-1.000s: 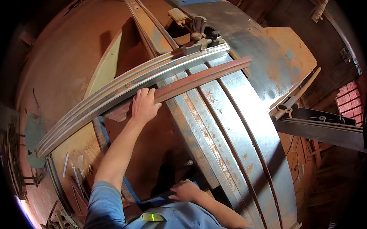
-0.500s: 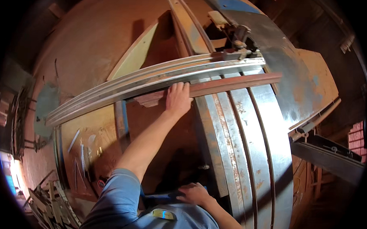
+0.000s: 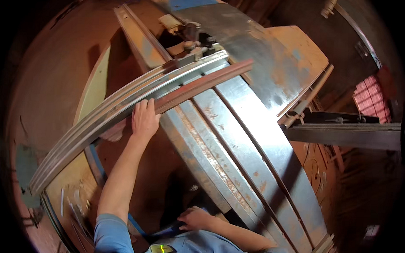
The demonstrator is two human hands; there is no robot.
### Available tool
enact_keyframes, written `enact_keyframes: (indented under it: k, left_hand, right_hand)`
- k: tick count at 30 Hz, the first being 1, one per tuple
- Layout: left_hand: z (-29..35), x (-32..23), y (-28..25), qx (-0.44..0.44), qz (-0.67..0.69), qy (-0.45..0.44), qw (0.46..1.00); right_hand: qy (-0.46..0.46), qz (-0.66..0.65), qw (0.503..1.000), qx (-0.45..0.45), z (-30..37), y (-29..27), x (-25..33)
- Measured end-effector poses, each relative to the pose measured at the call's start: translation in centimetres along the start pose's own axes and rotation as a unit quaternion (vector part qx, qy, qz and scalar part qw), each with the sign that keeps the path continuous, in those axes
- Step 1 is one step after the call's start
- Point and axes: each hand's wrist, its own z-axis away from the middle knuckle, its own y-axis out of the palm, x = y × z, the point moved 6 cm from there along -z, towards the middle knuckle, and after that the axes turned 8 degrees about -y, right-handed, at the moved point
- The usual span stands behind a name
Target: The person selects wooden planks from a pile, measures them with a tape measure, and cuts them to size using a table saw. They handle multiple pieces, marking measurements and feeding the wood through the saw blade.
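Note:
My left hand (image 3: 144,120) is closed over a long reddish-brown wooden moulding (image 3: 204,86), fingers on top against a long metal fence (image 3: 96,116). The moulding lies across a slotted metal machine table (image 3: 225,123), close alongside the fence. Its right end reaches past the fence's end; its left end sticks out beyond the table, blurred and partly hidden by my hand. Near my waist, my right hand (image 3: 197,219) has its fingers curled at a dark blue edge below the table; what it grips is hidden.
A clamp-like metal fixture (image 3: 194,46) sits at the fence's far end. Beyond the table spreads a wide metal surface (image 3: 232,38). A rail (image 3: 345,133) juts out at the right. Small tools lie on a wooden shelf (image 3: 69,184) at the lower left.
My view has swung, so the table and fence appear farther left and more tilted. My left hand stays on the moulding; my right hand stays near my waist.

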Motion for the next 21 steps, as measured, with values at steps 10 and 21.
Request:
enact_keyframes:
  k: [10,21]
  left_hand:
    - [-2.5,-4.1,2.6,-0.001,-0.009,0.043,0.999]
    - [-1.2,-3.5,2.9,-0.041,-0.028,0.027,0.998]
  right_hand:
    - [-0.026,-0.005,0.999,-0.022,0.1,-0.2,0.0]
    - [-0.03,0.013,0.997,-0.074,0.3,0.1,-0.3]
